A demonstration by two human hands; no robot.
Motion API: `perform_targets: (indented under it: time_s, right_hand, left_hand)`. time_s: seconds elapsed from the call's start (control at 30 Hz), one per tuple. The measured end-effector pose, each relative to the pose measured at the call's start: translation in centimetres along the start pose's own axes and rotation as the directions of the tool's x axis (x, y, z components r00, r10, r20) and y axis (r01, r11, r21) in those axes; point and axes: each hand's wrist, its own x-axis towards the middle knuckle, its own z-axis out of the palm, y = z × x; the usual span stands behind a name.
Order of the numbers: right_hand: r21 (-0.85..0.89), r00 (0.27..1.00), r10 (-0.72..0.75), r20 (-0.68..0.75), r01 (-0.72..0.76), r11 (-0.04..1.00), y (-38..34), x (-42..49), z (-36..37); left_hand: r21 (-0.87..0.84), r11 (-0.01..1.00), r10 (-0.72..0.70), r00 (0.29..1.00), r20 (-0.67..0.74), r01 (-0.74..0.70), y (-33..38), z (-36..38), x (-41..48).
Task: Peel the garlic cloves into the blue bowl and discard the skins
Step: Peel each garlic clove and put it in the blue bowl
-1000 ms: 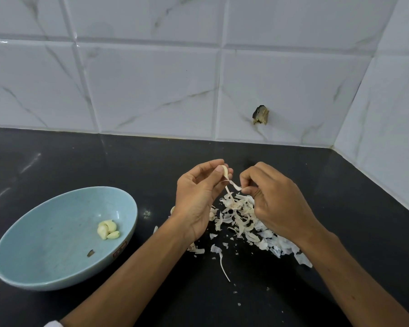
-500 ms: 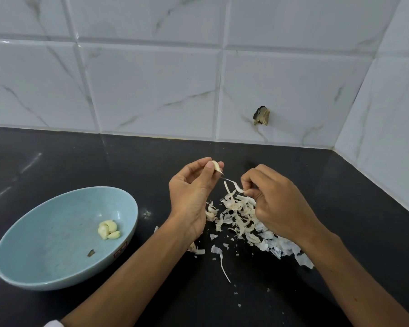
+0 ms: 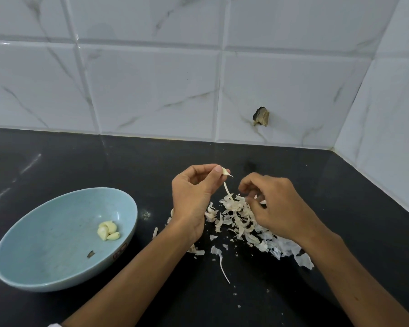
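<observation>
Pale blue round bowl (image 3: 45,232) sits lower left on the black stone worktop (image 3: 80,161), peeled garlic cloves (image 3: 108,230) in it near its right wall. Heap of papery garlic skins (image 3: 236,220) centre-right, left hand (image 3: 191,197) holding a half-peeled garlic clove (image 3: 225,171) just above its left edge.

Black polished countertop (image 3: 85,159) fills lower frame; pale scuff streaks (image 3: 30,164) on it at far left; back wall (image 3: 151,90) of white marble-look tiles, grey veins, grey grout lines; side wall (image 3: 392,109), same tiles, meets it in a corner at right; ragged dark hole (image 3: 261,116) in one back-wall tile, brownish inside, just above counter; light soft, even; faint sheen on tiles.
</observation>
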Motion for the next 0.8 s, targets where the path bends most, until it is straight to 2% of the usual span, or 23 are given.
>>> perform_targets:
  time_s: [0.1, 0.17, 0.27, 0.47, 0.67, 0.8]
  right_hand:
    - [0.084, 0.98, -0.049, -0.195, 0.066, 0.994, -0.6, 0.1, -0.2]
    - [0.072, 0.958, -0.101, -0.27, 0.125, 0.99, -0.9, 0.1, -0.3]
    - [0.031, 0.943, -0.137, -0.305, 0.153, 0.988, -0.9, 0.2, -0.2]
    - [0.082, 0.937, -0.107, -0.333, 0.141, 0.987, -0.6, 0.2, -0.2]
    - [0.2, 0.915, -0.03, -0.402, 0.12, 0.972, -1.1, 0.2, -0.6]
    - [0.21, 0.903, 0.001, -0.43, 0.099, 0.973, -1.1, 0.2, -0.6]
  left_hand:
    - [0.062, 0.998, -0.013, 0.999, 0.035, 0.01, -0.3, 0.0, -0.1]
    - [0.109, 0.994, -0.026, 0.997, 0.069, 0.018, -0.6, 0.1, -0.3]
    - [0.156, 0.988, -0.039, 0.992, 0.119, 0.02, -0.9, 0.3, -0.4]
    - [0.159, 0.987, -0.041, 0.981, 0.189, 0.01, -0.9, 0.3, -0.6]
    - [0.199, 0.971, 0.066, 0.946, 0.319, -0.135, -0.9, 0.2, -0.5]
    - [0.276, 0.933, 0.133, 0.934, 0.332, -0.231, -1.1, 0.2, -0.5]
